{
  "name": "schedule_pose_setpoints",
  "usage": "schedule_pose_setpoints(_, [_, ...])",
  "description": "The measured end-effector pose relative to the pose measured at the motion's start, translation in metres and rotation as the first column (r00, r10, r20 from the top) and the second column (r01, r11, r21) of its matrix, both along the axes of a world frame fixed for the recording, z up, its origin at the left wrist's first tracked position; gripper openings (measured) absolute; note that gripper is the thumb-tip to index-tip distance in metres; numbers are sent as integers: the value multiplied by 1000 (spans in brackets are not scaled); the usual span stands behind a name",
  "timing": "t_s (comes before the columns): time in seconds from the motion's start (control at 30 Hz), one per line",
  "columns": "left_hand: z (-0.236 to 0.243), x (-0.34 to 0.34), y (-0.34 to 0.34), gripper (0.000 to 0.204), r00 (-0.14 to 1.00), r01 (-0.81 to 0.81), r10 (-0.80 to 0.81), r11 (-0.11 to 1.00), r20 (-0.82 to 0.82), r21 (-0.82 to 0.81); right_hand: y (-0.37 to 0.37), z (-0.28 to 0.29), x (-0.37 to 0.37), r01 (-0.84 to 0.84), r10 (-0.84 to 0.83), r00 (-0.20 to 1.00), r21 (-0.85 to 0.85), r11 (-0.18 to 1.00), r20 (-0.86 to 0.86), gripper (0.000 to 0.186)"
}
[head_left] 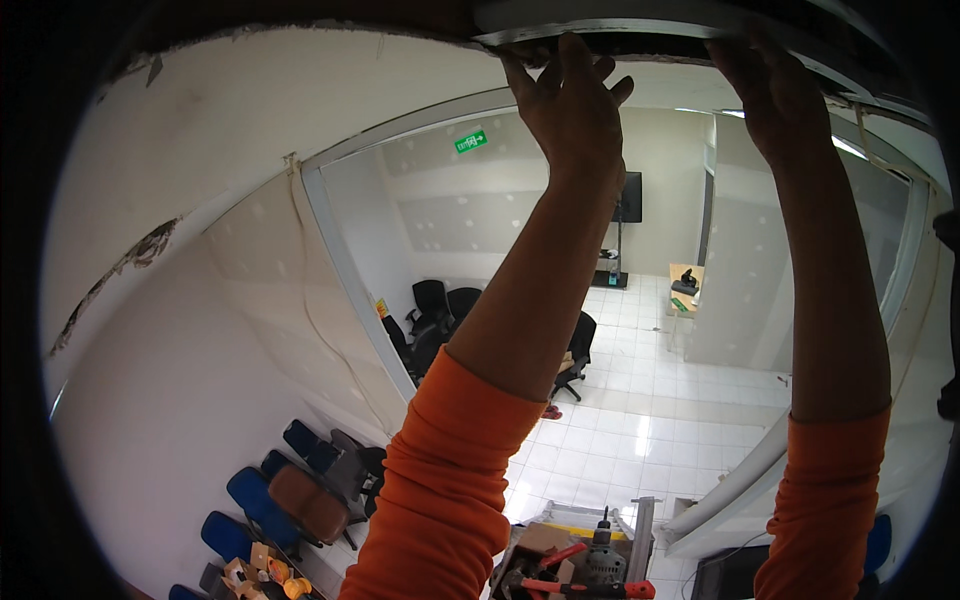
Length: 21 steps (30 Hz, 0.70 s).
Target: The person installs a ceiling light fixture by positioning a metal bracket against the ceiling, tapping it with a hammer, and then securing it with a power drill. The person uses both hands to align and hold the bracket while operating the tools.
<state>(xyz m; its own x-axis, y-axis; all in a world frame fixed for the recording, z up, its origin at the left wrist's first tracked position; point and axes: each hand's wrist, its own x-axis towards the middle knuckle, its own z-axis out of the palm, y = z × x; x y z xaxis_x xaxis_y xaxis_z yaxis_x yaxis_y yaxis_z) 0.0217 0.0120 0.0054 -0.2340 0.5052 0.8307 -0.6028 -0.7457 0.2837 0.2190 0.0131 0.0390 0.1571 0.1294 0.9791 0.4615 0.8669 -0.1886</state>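
Observation:
Overhead, a long light-grey metal channel runs along the ragged edge of a ceiling opening. My left hand is raised to it, with fingertips against its lower edge and the other fingers spread below. Further right, my right hand grips the same channel, its fingertips partly lost in the shadow. Both bare forearms reach up out of orange sleeves. Below them is a work platform with a grey-green power drill and a red-and-black handled tool among other tools.
Blue office chairs and a brown one line the left wall. Through a framed opening are black chairs, a screen on a stand and a wooden table. A cable hangs on the left wall.

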Motion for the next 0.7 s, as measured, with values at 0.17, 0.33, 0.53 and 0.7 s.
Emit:
schedule_pose_setpoints(0.17, [-2,3,-7,88,991,-127,124,990,-48,-66,16,-1,21,14,-11,986,-16,1000,167,42])
schedule_pose_setpoints(0.33, [-1,4,-4,84,979,-201,200,977,-21,-72,25,6,23,-595,573,801,-130,793,-172,35])
schedule_pose_setpoints(0.53, [-4,3,2,90,989,-151,151,985,-5,-81,8,14,10,-849,772,507,-68,524,-384,28])
schedule_pose_setpoints(0.7, [-6,-10,8,91,993,-113,112,992,-33,-48,-2,13,-11,-773,658,510,40,633,-554,18])
